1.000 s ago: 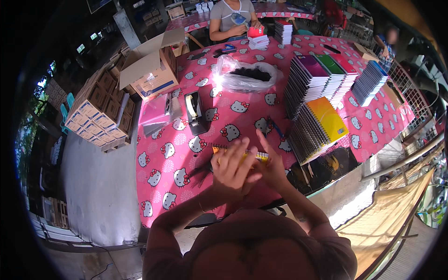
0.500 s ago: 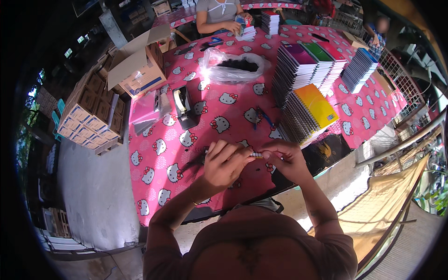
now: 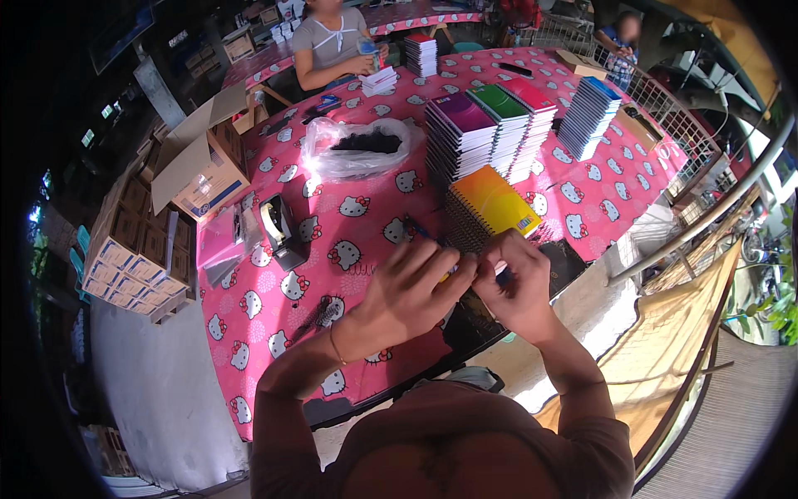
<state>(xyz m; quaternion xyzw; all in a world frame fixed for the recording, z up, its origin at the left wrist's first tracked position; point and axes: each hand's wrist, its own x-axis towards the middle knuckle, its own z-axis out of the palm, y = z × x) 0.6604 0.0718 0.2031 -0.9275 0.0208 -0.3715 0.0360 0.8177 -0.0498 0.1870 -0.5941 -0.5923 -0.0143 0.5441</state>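
My left hand point(image 3: 416, 287) and my right hand point(image 3: 515, 283) are close together over the near side of the table, fingers closed. Between them is a thin notebook point(image 3: 449, 273), held nearly edge-on; only a bit of yellow cover and pale page edge shows, the rest hidden by fingers. A dark wire coil point(image 3: 359, 269) pokes out to the left of my left hand. Just beyond my hands stands a stack of yellow spiral notebooks point(image 3: 497, 204). A blue-handled hand tool point(image 3: 418, 228), partly covered, lies beside that stack. Loose black coils point(image 3: 316, 318) rest left of my left forearm.
A clear plastic bag of black coils point(image 3: 366, 143) and a black tape dispenser point(image 3: 281, 233) lie on the pink patterned tablecloth point(image 3: 357, 229). Purple point(image 3: 461, 133), green and red notebook stacks stand farther right. Cartons point(image 3: 137, 249) are piled left. A co-worker point(image 3: 332, 46) handles notebooks across the table.
My view has shifted, so the table things appear farther left. Both hands have moved closer together and turned, covering more of the notebook.
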